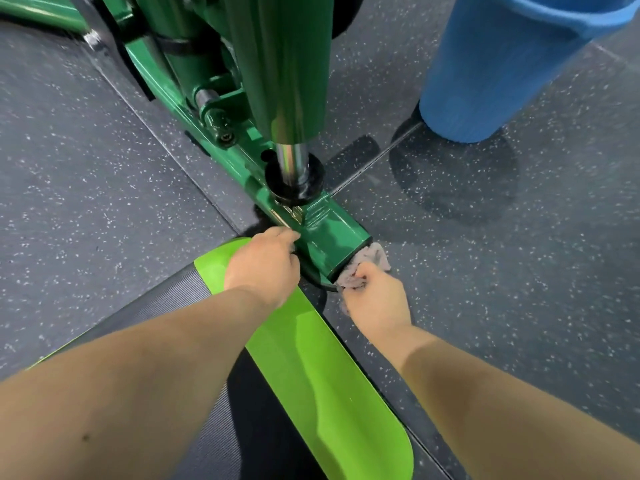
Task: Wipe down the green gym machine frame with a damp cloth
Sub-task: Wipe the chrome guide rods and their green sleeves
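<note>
Reaching with two forearms (138, 375): clutching one bunched cloth (375, 258) in right hand (375, 297) at near end of one green frame beam (332, 237), running away up-left; curling left hand (261, 263) against its side, grip unclear.

Two hands (261, 261) (375, 299), one cloth (376, 257), one green frame (330, 237), one blue bucket (485, 81), one chrome post (291, 161), one lime-green panel (311, 362).

Cloth (375, 258) mostly hidden under right hand (377, 303), perhaps bunched

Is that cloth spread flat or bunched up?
Bunched up: the cloth sits crumpled in the right hand, pressed against the end of the green frame.
</note>
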A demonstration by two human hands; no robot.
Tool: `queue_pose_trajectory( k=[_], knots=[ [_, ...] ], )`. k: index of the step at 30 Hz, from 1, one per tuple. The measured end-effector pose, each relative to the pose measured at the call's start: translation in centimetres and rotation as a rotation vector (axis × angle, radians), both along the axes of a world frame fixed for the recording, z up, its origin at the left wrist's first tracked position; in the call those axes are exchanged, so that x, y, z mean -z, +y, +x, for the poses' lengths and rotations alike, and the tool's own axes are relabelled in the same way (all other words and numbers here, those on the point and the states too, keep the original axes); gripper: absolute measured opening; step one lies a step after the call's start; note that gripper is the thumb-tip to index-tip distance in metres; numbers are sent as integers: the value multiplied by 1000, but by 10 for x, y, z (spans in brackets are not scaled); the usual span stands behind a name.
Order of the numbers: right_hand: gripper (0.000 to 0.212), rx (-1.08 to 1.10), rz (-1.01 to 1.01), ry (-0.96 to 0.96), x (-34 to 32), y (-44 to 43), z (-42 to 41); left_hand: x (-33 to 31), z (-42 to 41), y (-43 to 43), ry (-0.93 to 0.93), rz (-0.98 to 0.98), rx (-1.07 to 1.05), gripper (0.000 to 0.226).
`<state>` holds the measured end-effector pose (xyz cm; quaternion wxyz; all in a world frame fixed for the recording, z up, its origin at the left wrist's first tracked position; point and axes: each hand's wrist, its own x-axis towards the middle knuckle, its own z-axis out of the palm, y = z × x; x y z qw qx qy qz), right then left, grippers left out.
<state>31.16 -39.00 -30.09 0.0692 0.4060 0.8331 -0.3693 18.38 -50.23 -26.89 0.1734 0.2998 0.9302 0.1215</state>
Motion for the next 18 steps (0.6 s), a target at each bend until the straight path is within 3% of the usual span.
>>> queue_pose_trajectory(
  k=[4, 8, 14, 16, 18],
  knots=[
    [6, -347, 68, 176, -28, 1, -4, -1, 2, -26, 78, 136, -112, 31],
    [23, -667, 543, 349, -44, -6, -54, 3, -2, -44, 107, 140, -133, 36],
    [34, -1139, 819, -341, -27, -34, -52, 4, -7, -43, 99, 93, -66, 42],
    [33, -1172, 832, -401, -28, -40, -54, 5, -9, -45, 128, 91, -32, 44],
    [31, -1080, 682, -432, -33, -41, -59, 4, -10, -45, 115, 40, 7, 40]
  ],
)
